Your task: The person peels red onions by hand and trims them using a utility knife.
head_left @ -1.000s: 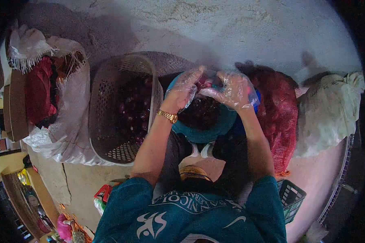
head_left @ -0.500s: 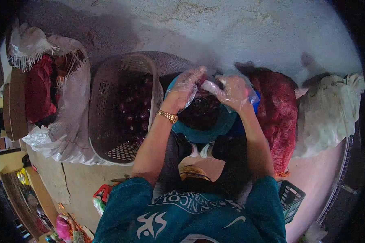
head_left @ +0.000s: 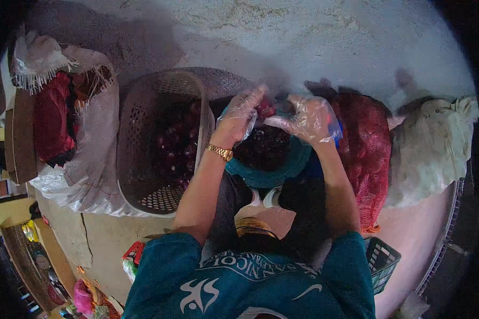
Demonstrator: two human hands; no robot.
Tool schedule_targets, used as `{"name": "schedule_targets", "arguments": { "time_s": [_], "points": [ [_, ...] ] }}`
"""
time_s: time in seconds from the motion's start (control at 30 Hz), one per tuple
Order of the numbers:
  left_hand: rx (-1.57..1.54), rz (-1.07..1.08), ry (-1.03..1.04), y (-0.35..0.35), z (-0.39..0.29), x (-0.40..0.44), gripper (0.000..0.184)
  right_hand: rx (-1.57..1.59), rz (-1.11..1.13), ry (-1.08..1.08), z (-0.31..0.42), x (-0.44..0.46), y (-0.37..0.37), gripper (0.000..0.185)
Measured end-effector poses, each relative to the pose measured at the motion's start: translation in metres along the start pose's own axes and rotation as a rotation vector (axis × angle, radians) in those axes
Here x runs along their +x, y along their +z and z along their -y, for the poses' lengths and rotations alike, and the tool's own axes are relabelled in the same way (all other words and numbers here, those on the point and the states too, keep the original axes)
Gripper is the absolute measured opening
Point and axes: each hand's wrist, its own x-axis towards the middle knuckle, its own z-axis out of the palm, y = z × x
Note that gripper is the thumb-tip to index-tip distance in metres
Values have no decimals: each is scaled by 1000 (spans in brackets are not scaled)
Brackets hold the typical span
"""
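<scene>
My left hand (head_left: pixel 238 118), in a clear plastic glove and with a gold watch at the wrist, has its fingers closed round a red onion (head_left: pixel 265 108). To its right is my right hand (head_left: pixel 306 119), also gloved; its thumb and fingers are apart and nothing shows between them. Both hands are above a teal basin (head_left: pixel 271 178) that holds dark pieces, too dim to make out singly. Left of the basin stands a tall perforated basket (head_left: pixel 159 201) with several red onions (head_left: pixel 178 141) inside.
A red mesh sack (head_left: pixel 359 154) and a whitish sack (head_left: pixel 430 151) lean at the right. Another white woven sack (head_left: pixel 90 175) stands at the far left. A dark green crate (head_left: pixel 382 263) is beside my right elbow. A rough wall (head_left: pixel 239 37) rises behind.
My right hand has moved slightly away from the onion, and its thumb and fingers have spread. My left hand stays nearly in place with the onion, which now shows more fully.
</scene>
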Motion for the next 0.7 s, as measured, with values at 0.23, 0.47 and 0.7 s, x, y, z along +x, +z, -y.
{"name": "schedule_targets", "arguments": {
  "time_s": [0.23,0.47,0.7],
  "points": [
    [18,74,-35,0,7,2,39,-16,-96,-78,-13,-7,14,67],
    [57,96,-27,-1,6,2,40,-46,36,-23,-6,-3,8,60],
    [66,10,7,3,5,0,37,-44,38,-14,-5,-7,15,58]
  ]
}}
